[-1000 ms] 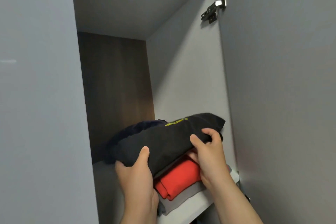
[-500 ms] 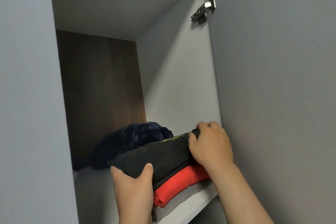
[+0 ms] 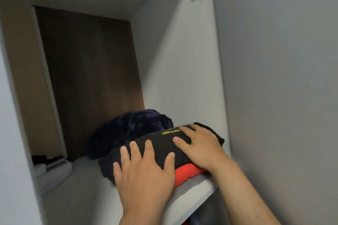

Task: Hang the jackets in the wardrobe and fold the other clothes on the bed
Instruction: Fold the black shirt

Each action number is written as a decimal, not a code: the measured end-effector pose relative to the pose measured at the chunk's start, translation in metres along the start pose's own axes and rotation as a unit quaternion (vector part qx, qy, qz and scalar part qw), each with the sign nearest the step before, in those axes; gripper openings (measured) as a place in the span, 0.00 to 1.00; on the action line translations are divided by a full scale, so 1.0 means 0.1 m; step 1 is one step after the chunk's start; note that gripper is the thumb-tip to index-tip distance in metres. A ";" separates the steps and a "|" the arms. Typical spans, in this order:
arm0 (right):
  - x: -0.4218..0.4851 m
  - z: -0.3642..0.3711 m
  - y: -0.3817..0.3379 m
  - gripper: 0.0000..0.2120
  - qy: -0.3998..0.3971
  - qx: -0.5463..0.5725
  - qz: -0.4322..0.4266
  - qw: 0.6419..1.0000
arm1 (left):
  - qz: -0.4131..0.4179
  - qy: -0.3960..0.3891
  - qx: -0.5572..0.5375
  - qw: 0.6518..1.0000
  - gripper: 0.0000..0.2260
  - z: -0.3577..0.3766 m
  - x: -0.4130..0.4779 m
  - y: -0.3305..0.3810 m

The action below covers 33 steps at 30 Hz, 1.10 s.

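The left hand (image 3: 144,168) and right hand (image 3: 201,148), gripping the black top (image 3: 161,144) a second ago, now press spread flat on it. It lies on the red top (image 3: 186,171) on the shelf (image 3: 193,192), apparently stowed.

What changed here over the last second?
The left hand and right hand released their grip and now press flat on the black folded garment with yellow print, pushed deeper onto the white shelf. The red folded garment stays beneath, the navy plush garment behind.

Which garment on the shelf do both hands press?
The black garment with yellow print: left hand and right hand lie flat on it. The red garment lies beneath, the navy garment behind.
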State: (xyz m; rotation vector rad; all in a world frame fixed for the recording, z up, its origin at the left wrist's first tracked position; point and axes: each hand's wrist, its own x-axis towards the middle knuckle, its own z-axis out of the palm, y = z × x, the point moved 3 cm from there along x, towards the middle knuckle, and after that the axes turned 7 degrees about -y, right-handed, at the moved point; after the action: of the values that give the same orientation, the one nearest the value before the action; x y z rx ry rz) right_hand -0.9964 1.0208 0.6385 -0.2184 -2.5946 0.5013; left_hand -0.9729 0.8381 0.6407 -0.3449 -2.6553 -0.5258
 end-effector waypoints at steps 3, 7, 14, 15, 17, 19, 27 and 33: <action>-0.07 0.03 0.00 0.39 0.039 0.025 0.014 0.999 | -0.020 -0.015 0.000 1.000 0.38 0.06 -0.02 -0.03; -0.13 0.08 0.00 0.42 0.057 0.036 0.028 0.997 | -0.033 -0.038 0.007 0.999 0.38 0.10 -0.04 -0.03; -0.11 0.06 0.05 0.37 0.010 0.061 0.028 0.998 | -0.035 -0.066 0.008 0.997 0.37 0.17 -0.01 -0.08; -0.11 0.06 0.05 0.36 0.011 0.061 0.027 0.998 | -0.033 -0.065 0.009 0.997 0.37 0.18 -0.01 -0.08; -0.11 0.06 0.05 0.35 0.014 0.059 0.025 0.998 | -0.029 -0.059 0.008 0.998 0.36 0.19 -0.01 -0.09; -0.12 0.06 0.05 0.34 0.016 0.057 0.025 0.998 | -0.028 -0.055 0.005 0.998 0.37 0.19 -0.02 -0.09; -0.22 0.13 0.04 0.40 0.051 0.092 0.048 0.993 | -0.018 -0.024 -0.005 1.000 0.38 0.18 -0.09 -0.09; -0.44 0.23 0.09 0.30 0.065 0.098 0.068 0.991 | 0.005 -0.013 -0.014 1.000 0.36 0.22 -0.15 -0.11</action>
State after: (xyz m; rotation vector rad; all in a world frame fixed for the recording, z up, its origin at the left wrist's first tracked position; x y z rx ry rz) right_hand -0.9689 1.0111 0.5978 -0.3514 -2.3957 0.7593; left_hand -0.9702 0.8345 0.6123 -0.3757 -2.6719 -0.5589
